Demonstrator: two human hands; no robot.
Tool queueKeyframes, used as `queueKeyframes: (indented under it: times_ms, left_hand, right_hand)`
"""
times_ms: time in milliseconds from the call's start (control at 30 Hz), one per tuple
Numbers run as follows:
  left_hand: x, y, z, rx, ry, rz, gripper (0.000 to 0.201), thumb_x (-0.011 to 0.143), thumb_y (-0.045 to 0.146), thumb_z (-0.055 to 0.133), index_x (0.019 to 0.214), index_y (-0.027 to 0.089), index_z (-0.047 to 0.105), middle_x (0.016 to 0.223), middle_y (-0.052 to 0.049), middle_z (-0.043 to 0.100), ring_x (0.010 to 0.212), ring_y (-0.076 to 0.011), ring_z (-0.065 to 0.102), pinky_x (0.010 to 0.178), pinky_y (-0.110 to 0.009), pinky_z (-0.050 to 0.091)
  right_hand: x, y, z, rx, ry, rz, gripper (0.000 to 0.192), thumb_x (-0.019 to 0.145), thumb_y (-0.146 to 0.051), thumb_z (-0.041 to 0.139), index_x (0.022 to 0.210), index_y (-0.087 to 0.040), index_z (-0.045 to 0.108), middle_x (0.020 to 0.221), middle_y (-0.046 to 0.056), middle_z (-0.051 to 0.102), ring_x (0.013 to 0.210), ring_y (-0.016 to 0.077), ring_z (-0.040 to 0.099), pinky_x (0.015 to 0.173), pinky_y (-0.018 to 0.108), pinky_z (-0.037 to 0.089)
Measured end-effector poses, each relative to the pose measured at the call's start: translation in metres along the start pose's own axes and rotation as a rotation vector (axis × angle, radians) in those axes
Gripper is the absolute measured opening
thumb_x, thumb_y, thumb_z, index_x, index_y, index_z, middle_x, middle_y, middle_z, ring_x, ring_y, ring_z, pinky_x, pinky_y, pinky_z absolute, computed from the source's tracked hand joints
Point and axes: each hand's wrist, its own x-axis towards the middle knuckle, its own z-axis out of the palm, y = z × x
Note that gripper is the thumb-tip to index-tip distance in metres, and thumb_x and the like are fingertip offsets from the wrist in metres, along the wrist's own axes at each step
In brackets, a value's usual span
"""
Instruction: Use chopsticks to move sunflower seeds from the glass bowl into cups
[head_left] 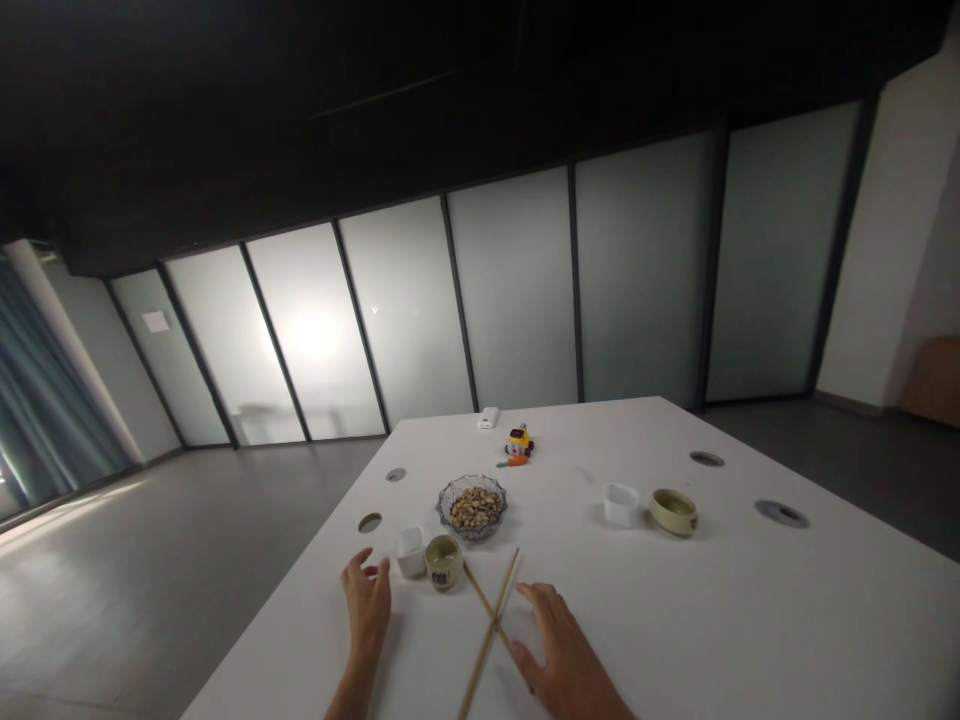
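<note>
My left hand [367, 605] hovers at the left side of the table, fingers apart and holding nothing, close to a small white plastic container [410, 553]. Beside that container stands a small pale green ceramic cup [444, 562] with dark markings. Two wooden chopsticks [480, 660] lie crossed on the tabletop between my hands. My right hand [559, 650] is spread just right of the chopsticks; its thumb is near the lower end of one, and I cannot tell whether it touches. Behind the cup sits a clear glass bowl [474, 536] of brown-and-beige nuts or beans [477, 508].
To the right stand another white container [621, 505] and a pale green bowl [673, 511]. Farther back are a yellow toy vehicle [519, 440], an orange carrot-shaped item [514, 462] and a white device [488, 418]. The white table [720, 620] has round holes near both side edges.
</note>
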Motion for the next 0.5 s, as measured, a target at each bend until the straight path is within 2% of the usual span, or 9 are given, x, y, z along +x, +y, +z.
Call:
queueKeyframes:
  times_ms: [100, 167, 233, 300, 400, 500]
  left_hand:
    - [0.002, 0.001, -0.001, 0.001, -0.008, -0.006, 0.042, 0.09, 0.051, 0.061, 0.115, 0.017, 0.062, 0.113, -0.01, 0.054, 0.087, -0.0262, 0.069, 0.079, -0.051, 0.065]
    - [0.004, 0.001, -0.001, 0.002, -0.014, -0.008, 0.041, 0.09, 0.05, 0.061, 0.115, 0.017, 0.062, 0.113, -0.009, 0.054, 0.087, -0.0257, 0.069, 0.08, -0.05, 0.065]
    - [0.005, 0.002, -0.001, 0.002, -0.018, -0.011, 0.041, 0.09, 0.05, 0.061, 0.115, 0.018, 0.062, 0.112, -0.009, 0.055, 0.086, -0.0254, 0.069, 0.08, -0.05, 0.065]
    - [0.006, 0.004, -0.001, 0.003, -0.02, -0.012, 0.04, 0.09, 0.049, 0.062, 0.115, 0.017, 0.062, 0.113, -0.009, 0.055, 0.086, -0.0256, 0.069, 0.081, -0.05, 0.065]
    - [0.005, 0.005, -0.001, 0.003, -0.018, -0.013, 0.04, 0.09, 0.049, 0.061, 0.114, 0.017, 0.062, 0.114, -0.011, 0.055, 0.085, -0.0262, 0.07, 0.081, -0.051, 0.064]
    - [0.004, 0.006, -0.001, 0.008, -0.014, -0.014, 0.041, 0.09, 0.049, 0.06, 0.114, 0.016, 0.062, 0.114, -0.011, 0.055, 0.084, -0.0263, 0.07, 0.08, -0.051, 0.064]
  right_hand:
    - [0.017, 0.013, -0.019, -0.093, 0.211, -0.01, 0.052, 0.092, -0.027, 0.059, 0.144, -0.03, 0.054, 0.14, 0.01, 0.064, 0.132, 0.0289, 0.062, 0.114, 0.045, 0.052]
    - [0.033, 0.03, -0.045, -0.238, 0.389, 0.006, 0.051, 0.093, -0.03, 0.059, 0.144, -0.029, 0.052, 0.138, 0.013, 0.062, 0.131, 0.0333, 0.06, 0.113, 0.053, 0.05]
    - [0.052, 0.051, -0.077, -0.413, 0.473, 0.068, 0.053, 0.095, -0.033, 0.056, 0.147, -0.024, 0.049, 0.141, 0.019, 0.058, 0.135, 0.0395, 0.055, 0.113, 0.061, 0.045]
    - [0.071, 0.072, -0.111, -0.587, 0.431, 0.18, 0.059, 0.096, -0.031, 0.054, 0.152, -0.02, 0.044, 0.15, 0.024, 0.052, 0.142, 0.0439, 0.049, 0.115, 0.063, 0.041]
    - [0.096, 0.101, -0.149, -0.627, 0.362, 0.232, 0.068, 0.092, -0.027, 0.054, 0.158, -0.015, 0.039, 0.159, 0.028, 0.047, 0.148, 0.0493, 0.042, 0.115, 0.067, 0.038]
    - [0.117, 0.121, -0.167, -0.632, 0.217, 0.228, 0.073, 0.086, -0.02, 0.058, 0.156, -0.007, 0.043, 0.15, 0.028, 0.059, 0.142, 0.0442, 0.053, 0.114, 0.057, 0.043]
